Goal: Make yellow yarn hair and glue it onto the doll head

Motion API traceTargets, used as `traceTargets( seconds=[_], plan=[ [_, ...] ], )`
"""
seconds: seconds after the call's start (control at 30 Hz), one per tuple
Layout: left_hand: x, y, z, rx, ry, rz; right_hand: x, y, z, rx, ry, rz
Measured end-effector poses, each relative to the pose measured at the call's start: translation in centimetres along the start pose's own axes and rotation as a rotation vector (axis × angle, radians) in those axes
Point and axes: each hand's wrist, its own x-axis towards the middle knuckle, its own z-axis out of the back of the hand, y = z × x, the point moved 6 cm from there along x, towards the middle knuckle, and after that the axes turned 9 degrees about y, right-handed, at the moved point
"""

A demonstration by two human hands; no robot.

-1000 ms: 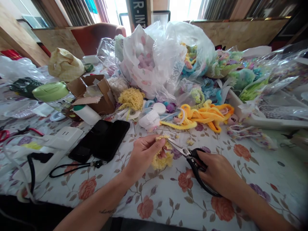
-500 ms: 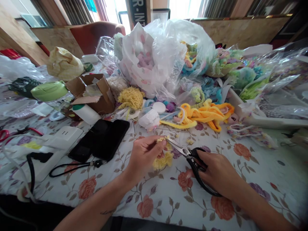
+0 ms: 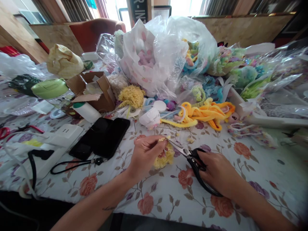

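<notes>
My left hand (image 3: 144, 154) is closed on a small fluffy yellow piece (image 3: 166, 158), held just above the flowered tablecloth (image 3: 168, 199). My right hand (image 3: 218, 171) grips the black handles of a pair of scissors (image 3: 192, 160). The metal blades point left and their tips touch the top of the yellow piece next to my left fingers. Small yellow scraps (image 3: 190, 140) lie on the cloth just behind.
A black phone (image 3: 103, 136) with a strap lies left of my hands, by a white power strip (image 3: 57, 138). Behind are a torn cardboard box (image 3: 93, 91), a yellow fluffy ball (image 3: 132, 96), orange-yellow fuzzy strips (image 3: 207, 114) and plastic bags (image 3: 163, 54) of coloured fluff.
Both hands stay almost where they were; my left fingers have shifted slightly on the yellow piece while the scissor tips stay at its top.
</notes>
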Motion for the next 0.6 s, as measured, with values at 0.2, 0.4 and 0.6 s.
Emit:
traceTargets(
  seconds=[0.2,0.4,0.6],
  plan=[
    [-0.2,-0.34,0.01,0.066,-0.021,-0.076,0.01,-0.17,-0.32,0.051,0.065,-0.026],
    [-0.15,-0.59,0.01,0.031,-0.018,-0.077,-0.17,-0.35,0.09,0.024,0.036,-0.018],
    [0.01,-0.67,0.15,0.01,-0.022,-0.076,-0.12,-0.29,0.13,0.006,0.023,-0.022]
  ],
)
